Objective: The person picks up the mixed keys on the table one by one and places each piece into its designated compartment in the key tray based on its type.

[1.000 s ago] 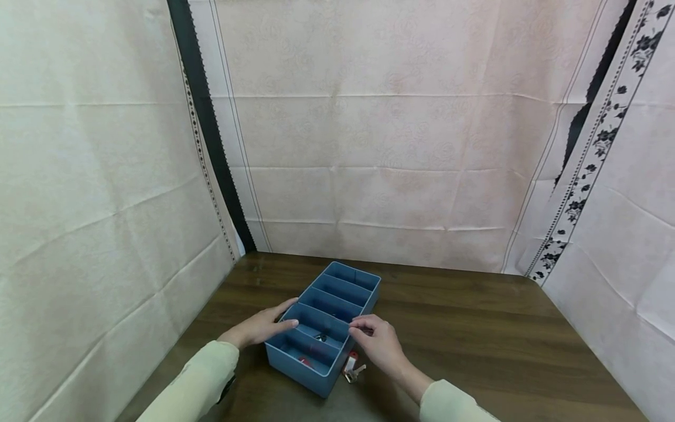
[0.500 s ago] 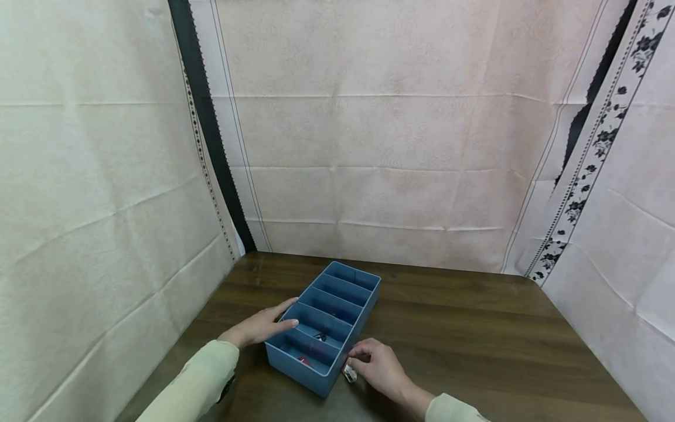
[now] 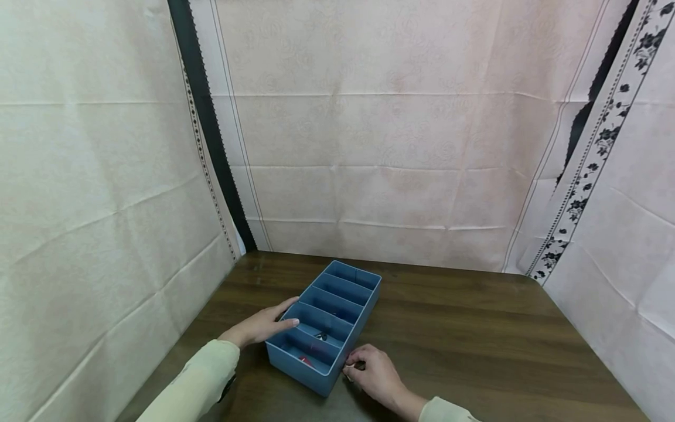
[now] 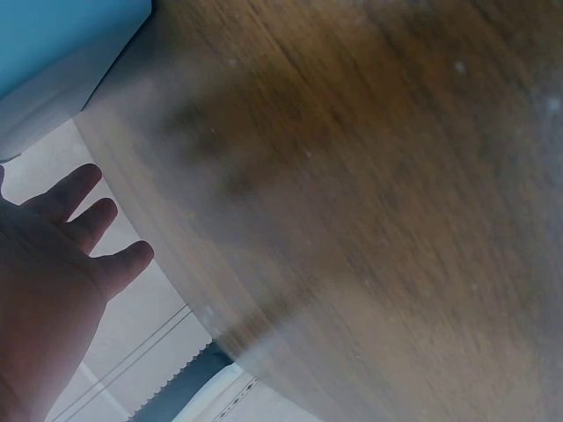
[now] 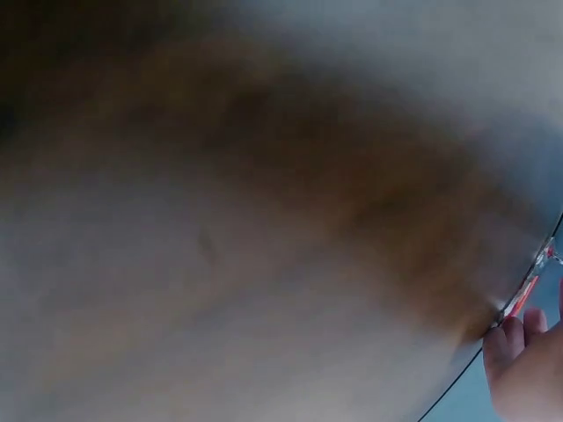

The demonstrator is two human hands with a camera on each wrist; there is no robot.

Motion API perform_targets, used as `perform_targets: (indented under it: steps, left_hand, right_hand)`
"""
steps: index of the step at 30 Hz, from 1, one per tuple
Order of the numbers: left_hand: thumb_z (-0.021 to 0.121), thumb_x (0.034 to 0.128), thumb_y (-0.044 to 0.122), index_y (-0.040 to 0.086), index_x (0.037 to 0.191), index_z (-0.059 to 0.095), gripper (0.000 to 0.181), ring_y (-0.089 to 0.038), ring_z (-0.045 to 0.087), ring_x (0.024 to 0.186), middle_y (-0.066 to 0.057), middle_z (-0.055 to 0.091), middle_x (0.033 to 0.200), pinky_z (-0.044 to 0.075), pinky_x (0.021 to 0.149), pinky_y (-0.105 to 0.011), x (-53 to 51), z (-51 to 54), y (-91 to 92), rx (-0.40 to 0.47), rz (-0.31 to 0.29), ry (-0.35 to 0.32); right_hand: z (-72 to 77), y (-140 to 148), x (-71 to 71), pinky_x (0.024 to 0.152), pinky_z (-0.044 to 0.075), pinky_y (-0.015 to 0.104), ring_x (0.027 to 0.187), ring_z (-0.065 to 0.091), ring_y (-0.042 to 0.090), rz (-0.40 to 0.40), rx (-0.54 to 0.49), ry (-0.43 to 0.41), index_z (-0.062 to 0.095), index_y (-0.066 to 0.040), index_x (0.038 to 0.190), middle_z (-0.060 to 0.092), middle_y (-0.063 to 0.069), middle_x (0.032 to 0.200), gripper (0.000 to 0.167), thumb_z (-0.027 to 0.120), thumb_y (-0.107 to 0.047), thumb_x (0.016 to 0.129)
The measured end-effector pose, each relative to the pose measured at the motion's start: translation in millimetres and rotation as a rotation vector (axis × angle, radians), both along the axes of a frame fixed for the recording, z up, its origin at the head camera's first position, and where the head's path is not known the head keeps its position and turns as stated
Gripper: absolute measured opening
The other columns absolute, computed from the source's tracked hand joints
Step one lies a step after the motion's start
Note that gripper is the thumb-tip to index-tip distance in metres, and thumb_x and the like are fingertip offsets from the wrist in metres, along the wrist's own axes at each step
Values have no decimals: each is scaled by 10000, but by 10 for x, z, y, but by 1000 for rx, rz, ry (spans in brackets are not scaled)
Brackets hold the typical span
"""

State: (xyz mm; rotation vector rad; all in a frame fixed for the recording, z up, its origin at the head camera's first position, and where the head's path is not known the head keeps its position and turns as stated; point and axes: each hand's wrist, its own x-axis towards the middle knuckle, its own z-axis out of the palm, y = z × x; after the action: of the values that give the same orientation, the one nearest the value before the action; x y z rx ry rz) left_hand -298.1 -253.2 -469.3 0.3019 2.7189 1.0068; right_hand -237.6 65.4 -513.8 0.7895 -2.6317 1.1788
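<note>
A blue divided box [image 3: 352, 341] stands slantwise on the table. My left hand [image 3: 258, 327] rests along its left wall, fingers extended and thumb over the rim; in the left wrist view that hand [image 4: 53, 272] shows spread fingers. Low by the box's right side, my right hand [image 3: 375, 374] pinches a bunch of keys [image 3: 348, 375], mostly hidden by the fingers. A red and white strip [image 5: 522, 297] shows beside the right fingertips in the right wrist view. Inside the box, a small red thing [image 3: 304, 360] lies in the nearest compartment and a small dark metal thing [image 3: 321, 336] in the second.
The brown wooden table [image 3: 464, 340] extends to the right of the box. Pale cloth [image 3: 395, 146] hangs behind the table and on both sides.
My right hand has come down from the box's right rim to the keys on the table, and its fingers now cover most of them. The left hand and the box have stayed put.
</note>
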Motion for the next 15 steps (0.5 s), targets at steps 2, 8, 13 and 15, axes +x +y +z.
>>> perform_targets:
  steps: [2,8,13,15]
  left_hand:
    - [532,963,585,333,1572,270,709,-440,305,1420,-116,335,1580,238,1047,-740,-2,-3,-2,-2,2,2]
    - [531,963,587,328,1573,270,712,-450,306,1416,-125,336,1578,237,1040,-747,-6,-6,-3,1,1,5]
    - [536,964,580,334,1569,277,702,-446,308,1416,-115,344,1575,241,1040,-746,-8,-6,3,2,10,1]
    - [540,963,578,340,1567,281,698,-441,308,1418,-108,346,1575,241,1042,-744,-4,-2,5,2,15,-1]
  right_hand:
    - [-7,1,-6,755,505,302,877,611,68,-3,23,7,770,-188,802,649,-101,935,53,765,-204,853]
    - [-32,-8,-12,752,506,343,892,612,96,-18,109,36,762,-239,780,636,-116,939,73,767,-234,852]
    - [-23,-29,4,739,513,358,903,615,127,-25,165,60,766,-245,776,644,-97,945,74,763,-253,850]
    - [-12,-30,9,736,516,361,896,617,130,-28,166,60,766,-241,772,646,-89,944,78,765,-252,849]
